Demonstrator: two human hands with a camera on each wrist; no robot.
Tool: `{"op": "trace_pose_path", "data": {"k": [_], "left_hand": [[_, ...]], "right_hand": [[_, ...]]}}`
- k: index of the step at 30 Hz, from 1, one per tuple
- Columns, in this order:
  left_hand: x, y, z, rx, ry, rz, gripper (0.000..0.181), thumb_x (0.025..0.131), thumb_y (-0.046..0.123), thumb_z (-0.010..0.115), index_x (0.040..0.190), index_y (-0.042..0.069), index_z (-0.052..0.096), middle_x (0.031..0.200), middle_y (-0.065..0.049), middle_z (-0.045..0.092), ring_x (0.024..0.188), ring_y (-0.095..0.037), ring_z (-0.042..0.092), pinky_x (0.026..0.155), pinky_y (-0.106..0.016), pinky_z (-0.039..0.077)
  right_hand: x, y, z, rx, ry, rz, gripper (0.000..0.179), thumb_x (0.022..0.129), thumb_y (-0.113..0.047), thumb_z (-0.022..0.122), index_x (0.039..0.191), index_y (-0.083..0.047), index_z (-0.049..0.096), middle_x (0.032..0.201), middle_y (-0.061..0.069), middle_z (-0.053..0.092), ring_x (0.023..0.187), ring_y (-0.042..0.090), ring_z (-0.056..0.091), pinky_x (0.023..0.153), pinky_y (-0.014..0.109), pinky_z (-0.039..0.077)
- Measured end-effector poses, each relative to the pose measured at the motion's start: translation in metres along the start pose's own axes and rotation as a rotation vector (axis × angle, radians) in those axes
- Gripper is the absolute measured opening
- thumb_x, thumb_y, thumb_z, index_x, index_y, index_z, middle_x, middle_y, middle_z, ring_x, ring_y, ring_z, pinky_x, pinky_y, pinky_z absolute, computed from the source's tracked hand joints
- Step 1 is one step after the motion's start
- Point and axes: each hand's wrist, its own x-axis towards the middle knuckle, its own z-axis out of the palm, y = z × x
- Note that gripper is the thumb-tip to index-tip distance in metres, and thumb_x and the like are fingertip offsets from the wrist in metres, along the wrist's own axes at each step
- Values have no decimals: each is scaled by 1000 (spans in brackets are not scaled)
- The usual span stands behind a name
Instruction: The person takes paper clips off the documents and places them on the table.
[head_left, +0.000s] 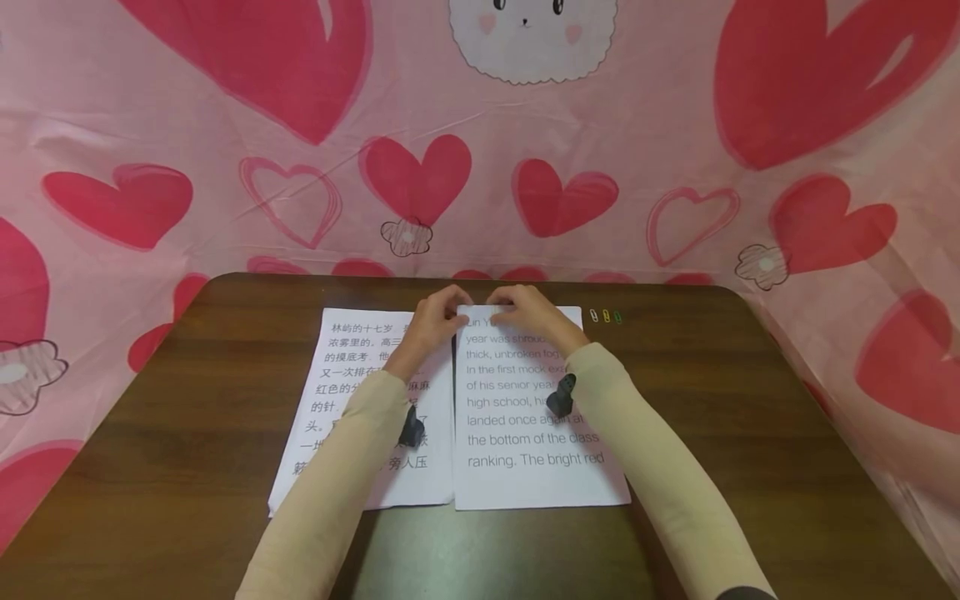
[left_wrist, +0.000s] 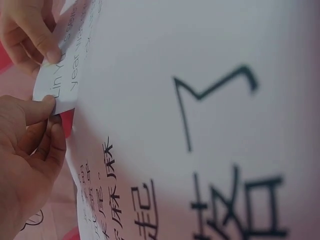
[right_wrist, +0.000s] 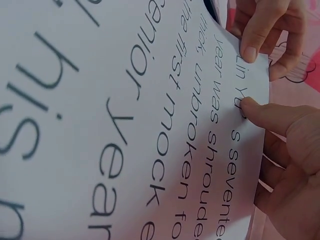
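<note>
Two paper stacks lie side by side on the table. On the left are the sheets with Chinese text [head_left: 330,400]; on the right, the sheets with English text [head_left: 517,483]. My left hand [head_left: 431,323] pinches the top left corner of the English sheets, thumb on the printed face, as the left wrist view shows. My right hand [head_left: 536,317] pinches the top edge of the same sheets a little further right, its thumb [right_wrist: 265,116] over the first line. The fingers behind the paper are partly hidden. Both sleeves cover parts of the text.
Three paper clips, white [head_left: 594,316], yellow [head_left: 606,316] and green [head_left: 618,317], lie right of the English sheets. The brown wooden table [head_left: 720,400] ends at a pink heart-patterned cloth [head_left: 480,108] behind it.
</note>
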Motion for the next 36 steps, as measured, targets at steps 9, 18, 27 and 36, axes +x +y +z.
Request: {"op": "trace_pose_path", "data": {"k": [9, 18, 27, 36], "left_hand": [[-1, 1, 0, -6, -8, -7, 21, 95, 4, 65, 115, 11, 64, 109, -15, 71, 94, -27, 64, 85, -36, 51], [-1, 2, 0, 12, -12, -14, 22, 95, 5, 65, 116, 11, 64, 112, -15, 71, 96, -27, 65, 87, -37, 52], [-1, 2, -1, 7, -18, -16, 21, 95, 5, 65, 115, 12, 64, 113, -15, 71, 97, -27, 65, 88, -38, 51], [-2, 3, -1, 3, -18, -18, 21, 95, 5, 65, 115, 11, 64, 117, -14, 70, 99, -28, 65, 90, -39, 51]], "right_hand": [[1, 3, 3, 7, 12, -26, 21, 96, -15, 67, 116, -11, 67, 117, 9, 71, 106, 23, 63, 105, 41, 47], [0, 3, 6, 26, 33, -30, 19, 96, -15, 66, 115, -10, 66, 118, 10, 71, 106, 24, 62, 104, 42, 46], [-1, 5, 7, 81, 77, 0, 18, 97, -18, 65, 115, -13, 65, 117, 10, 70, 105, 25, 63, 102, 43, 47], [-1, 6, 11, 133, 114, 9, 18, 97, -16, 66, 113, -11, 67, 113, 12, 70, 106, 26, 63, 101, 42, 47]]}}
